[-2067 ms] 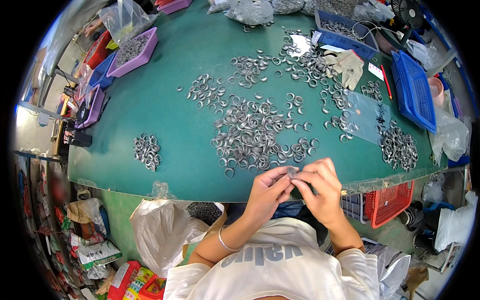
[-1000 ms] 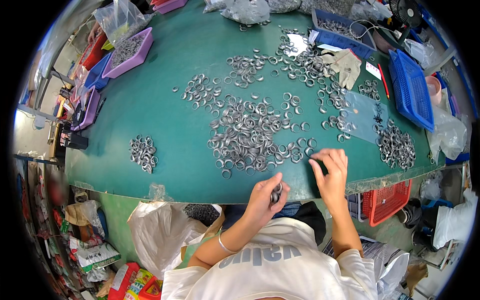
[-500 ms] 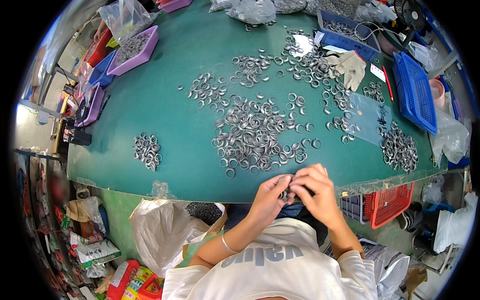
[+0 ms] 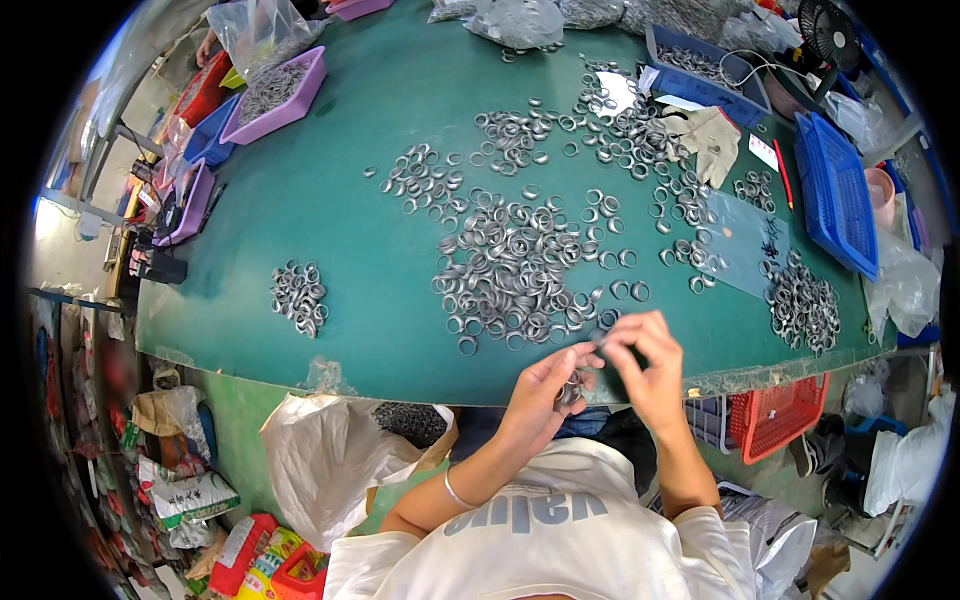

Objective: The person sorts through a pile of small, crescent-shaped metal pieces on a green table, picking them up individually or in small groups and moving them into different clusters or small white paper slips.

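Note:
Grey metal rings lie all over the green table, the largest pile of metal rings in front of my hands. My left hand, at the table's near edge, is closed around several metal rings cupped in its fingers. Just right of it, my right hand pinches a small grey piece, blurred but looking like one metal ring, by the left fingertips. A smaller heap of rings sits to the left, and another heap at the right.
Blue baskets and a glove are at the right, beside a clear plastic bag. A blue bin stands at the back, a pink tray back left. Below the edge are a white sack and red basket.
My right hand has moved slightly right and its fingers have come away from the rings in my left palm, up to the left fingertips. The left hand has hardly moved; its rings show more.

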`<state>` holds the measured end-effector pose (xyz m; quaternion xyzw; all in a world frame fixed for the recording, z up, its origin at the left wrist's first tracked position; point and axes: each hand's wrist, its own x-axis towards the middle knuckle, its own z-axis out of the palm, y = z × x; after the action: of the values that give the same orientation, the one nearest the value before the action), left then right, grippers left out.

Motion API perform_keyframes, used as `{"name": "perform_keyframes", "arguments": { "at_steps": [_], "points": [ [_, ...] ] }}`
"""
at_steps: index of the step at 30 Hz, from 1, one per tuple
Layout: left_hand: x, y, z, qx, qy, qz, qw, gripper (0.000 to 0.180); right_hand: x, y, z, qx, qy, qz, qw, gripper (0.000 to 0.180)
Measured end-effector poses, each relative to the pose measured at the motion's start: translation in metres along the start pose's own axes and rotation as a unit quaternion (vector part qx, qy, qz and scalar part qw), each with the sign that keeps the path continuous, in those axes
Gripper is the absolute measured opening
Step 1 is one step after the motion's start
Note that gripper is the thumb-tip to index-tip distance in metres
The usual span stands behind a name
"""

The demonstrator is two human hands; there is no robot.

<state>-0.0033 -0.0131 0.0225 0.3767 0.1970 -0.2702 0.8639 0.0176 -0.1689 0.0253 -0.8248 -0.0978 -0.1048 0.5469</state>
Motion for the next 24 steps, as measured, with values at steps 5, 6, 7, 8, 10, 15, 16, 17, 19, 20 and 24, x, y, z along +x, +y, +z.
{"name": "perform_keyframes", "arguments": {
  "at_steps": [5, 6, 7, 8, 10, 15, 16, 17, 19, 20, 24],
  "points": [
    [0.007, -0.009, -0.010, -0.010, -0.045, -0.011, 0.999, 0.030, -0.006, -0.009, -0.006, -0.021, -0.042, -0.068, 0.997, 0.011],
    [0.008, -0.008, -0.016, -0.010, -0.045, -0.011, 0.999, 0.030, -0.004, -0.006, -0.011, -0.003, -0.014, -0.029, 0.999, 0.011],
    [0.007, -0.005, -0.023, -0.044, -0.101, -0.037, 0.993, 0.029, -0.001, 0.000, -0.011, -0.067, 0.034, -0.041, 0.996, 0.015],
    [0.006, -0.003, -0.026, -0.079, -0.157, -0.063, 0.982, 0.029, 0.004, 0.004, -0.011, -0.158, 0.039, -0.067, 0.984, 0.022],
    [0.003, -0.002, -0.020, -0.052, -0.122, -0.054, 0.990, 0.028, 0.014, 0.004, -0.004, -0.250, 0.023, -0.080, 0.965, 0.026],
    [0.001, -0.001, -0.005, -0.004, -0.014, -0.036, 0.999, 0.028, 0.011, 0.026, 0.003, -0.271, -0.008, -0.117, 0.955, 0.025],
    [0.002, -0.005, -0.009, -0.004, -0.018, -0.018, 1.000, 0.030, 0.010, 0.028, 0.003, -0.237, 0.005, -0.103, 0.966, 0.023],
    [0.003, -0.007, -0.011, -0.003, -0.022, 0.000, 1.000, 0.031, 0.008, 0.026, 0.001, -0.200, 0.024, -0.095, 0.975, 0.018],
    [0.003, -0.008, -0.007, -0.001, -0.021, 0.010, 1.000, 0.032, -0.006, 0.020, 0.003, 0.022, 0.017, 0.032, 0.999, 0.016],
    [0.003, -0.007, -0.005, 0.002, -0.020, 0.021, 1.000, 0.034, -0.013, 0.015, 0.004, 0.243, 0.009, 0.156, 0.957, 0.013],
    [0.003, -0.004, -0.001, -0.013, -0.038, 0.008, 0.999, 0.031, -0.015, -0.009, 0.004, 0.004, -0.043, 0.011, 0.999, 0.015]
  ]
}}
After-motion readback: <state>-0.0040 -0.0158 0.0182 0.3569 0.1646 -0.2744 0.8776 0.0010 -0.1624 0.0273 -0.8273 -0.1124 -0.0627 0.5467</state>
